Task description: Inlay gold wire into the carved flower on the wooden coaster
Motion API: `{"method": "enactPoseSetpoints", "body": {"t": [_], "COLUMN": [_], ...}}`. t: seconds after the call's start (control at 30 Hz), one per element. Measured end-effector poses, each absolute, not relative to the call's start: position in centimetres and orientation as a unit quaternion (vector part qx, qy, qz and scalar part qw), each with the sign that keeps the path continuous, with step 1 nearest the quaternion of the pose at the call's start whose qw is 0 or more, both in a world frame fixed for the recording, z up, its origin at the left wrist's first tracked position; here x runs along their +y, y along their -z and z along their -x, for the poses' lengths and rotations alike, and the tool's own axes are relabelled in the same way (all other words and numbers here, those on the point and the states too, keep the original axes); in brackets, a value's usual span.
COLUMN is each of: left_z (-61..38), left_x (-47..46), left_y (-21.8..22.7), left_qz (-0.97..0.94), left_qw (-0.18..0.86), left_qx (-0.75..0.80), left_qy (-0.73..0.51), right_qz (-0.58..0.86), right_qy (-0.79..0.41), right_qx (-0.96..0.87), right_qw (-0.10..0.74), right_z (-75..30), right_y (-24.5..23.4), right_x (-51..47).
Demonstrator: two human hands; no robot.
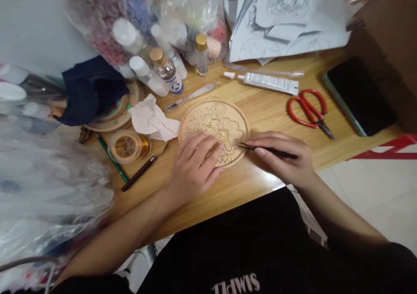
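Note:
A round wooden plaque (243,124) with a raised rim lies on the wooden tabletop. Dark flower outlines cover its face, and gold wire (224,134) follows several of the petals. My left hand (197,163) rests across the plaque's lower left part, fingers stretched out and lying on the drawing. In my right hand (286,155) is a pair of dark tweezers (273,150), held from the right side between thumb and fingers. Their tips reach over the plaque's right part, close to the gold outline. Whether the tips pinch any wire is too small to tell.
Left of the plaque are a crumpled tissue (153,119), a spool of gold wire (127,147) and a dark-handled hook tool (140,172). Behind lie a pen (192,96), a glue tube (272,83) and bottles (167,72). Red-handled cutters (309,109) and a phone (360,96) are at right.

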State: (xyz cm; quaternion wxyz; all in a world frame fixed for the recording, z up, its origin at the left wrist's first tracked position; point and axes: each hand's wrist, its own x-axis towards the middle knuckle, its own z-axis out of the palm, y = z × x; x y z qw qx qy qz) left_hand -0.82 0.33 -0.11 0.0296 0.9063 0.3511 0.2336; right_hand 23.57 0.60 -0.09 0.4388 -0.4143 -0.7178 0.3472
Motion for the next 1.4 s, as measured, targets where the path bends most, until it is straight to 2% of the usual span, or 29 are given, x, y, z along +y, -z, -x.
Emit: {"method": "enactPoseSetpoints", "body": {"t": [0.3, 0.73, 1.03, 1.4], "left_z": [0.5, 0.5, 0.4, 0.4], "left_x": [0.5, 0.1, 0.3, 0.2], "left_y": [0.5, 0.2, 0.1, 0.6], "left_qz": [-0.929, -0.942, -0.942, -0.932], "left_qw": [0.046, 0.003, -0.005, 0.033], "left_qx": [0.321, 0.298, 0.289, 0.308], "left_qy": [-0.181, -0.151, -0.168, -0.186], "right_qz": [0.424, 0.423, 0.422, 0.366], "right_qy": [-0.346, -0.346, -0.344, -0.3], "right_qx": [-0.717, -0.72, -0.721, -0.803], "right_qw": [0.431, 0.428, 0.427, 0.363], "right_z": [-23.6, -23.5, -23.5, -23.7], "right_y": [0.3, 0.2, 0.0, -2.4], "right_x": [0.6, 0.6, 0.6, 3.0]}}
